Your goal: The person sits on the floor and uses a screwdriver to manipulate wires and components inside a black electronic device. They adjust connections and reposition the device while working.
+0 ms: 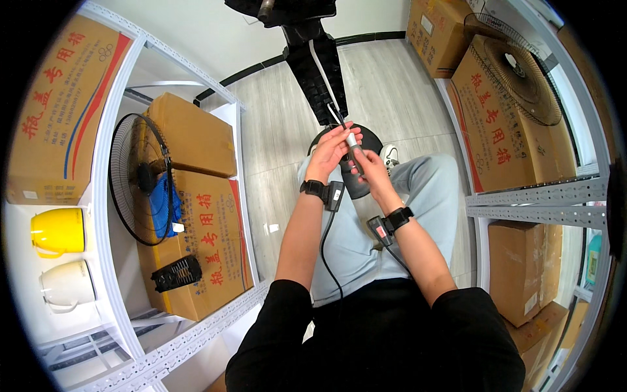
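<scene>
My right hand is wrapped round a grey-handled tool with a pale collar, much like a screwdriver; its tip is not clear. Close by, my left hand has its thumb and fingers drawn together near the collar; what lies between them is too small to make out. Just past the fingertips is the lower end of a black column with a pale cable running down it. Under both hands, between my feet, a round black base lies on the floor.
To the left, a white metal shelf carries cardboard boxes, a black fan guard, a blue piece, a black vented part and yellow and white mugs. More boxes and another fan guard stand on the right shelf.
</scene>
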A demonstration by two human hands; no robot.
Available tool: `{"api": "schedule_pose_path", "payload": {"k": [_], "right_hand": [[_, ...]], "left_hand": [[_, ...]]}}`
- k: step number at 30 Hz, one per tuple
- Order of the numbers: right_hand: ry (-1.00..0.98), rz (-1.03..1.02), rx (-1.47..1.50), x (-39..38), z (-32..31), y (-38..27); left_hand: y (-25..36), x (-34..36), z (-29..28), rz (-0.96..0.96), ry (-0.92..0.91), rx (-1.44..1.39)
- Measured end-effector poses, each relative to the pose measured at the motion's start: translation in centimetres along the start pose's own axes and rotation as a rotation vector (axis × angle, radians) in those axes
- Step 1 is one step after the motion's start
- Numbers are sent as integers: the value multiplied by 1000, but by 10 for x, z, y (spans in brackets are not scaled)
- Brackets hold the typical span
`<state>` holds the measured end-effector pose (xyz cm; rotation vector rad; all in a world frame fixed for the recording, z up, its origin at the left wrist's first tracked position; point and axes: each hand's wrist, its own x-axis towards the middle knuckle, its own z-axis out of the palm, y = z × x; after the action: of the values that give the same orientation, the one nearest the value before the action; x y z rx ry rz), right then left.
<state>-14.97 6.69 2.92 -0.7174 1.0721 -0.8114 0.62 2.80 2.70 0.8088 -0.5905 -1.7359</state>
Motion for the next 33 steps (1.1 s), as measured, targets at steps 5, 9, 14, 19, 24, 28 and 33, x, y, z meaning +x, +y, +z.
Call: {"api": "schedule_pose_path", "payload": {"k": [5,9,14,19,24,28,33], "right_hand": [[215,-291,-345,-9,11,1],[-376,204,486,-3,-19,-10],[-125,-9,64,1,-8,-8],[189,-409,-462,-3,6,5],[-206,166,326,-5,-9,-5],[-302,92,278,2,-22,-3],[124,-265,-158,3,1,8]], "left_hand": [[-3,0,-4,0,-6,46],[-3,0,-3,7,-34,24],[-4,2,-1,14,-12,-22],[-9,6,-8,13,37,-23],[-8,6,-14,29,3,-8],[-5,4,-5,38,5,-49],[-6,5,2,11,8,-14]]}}
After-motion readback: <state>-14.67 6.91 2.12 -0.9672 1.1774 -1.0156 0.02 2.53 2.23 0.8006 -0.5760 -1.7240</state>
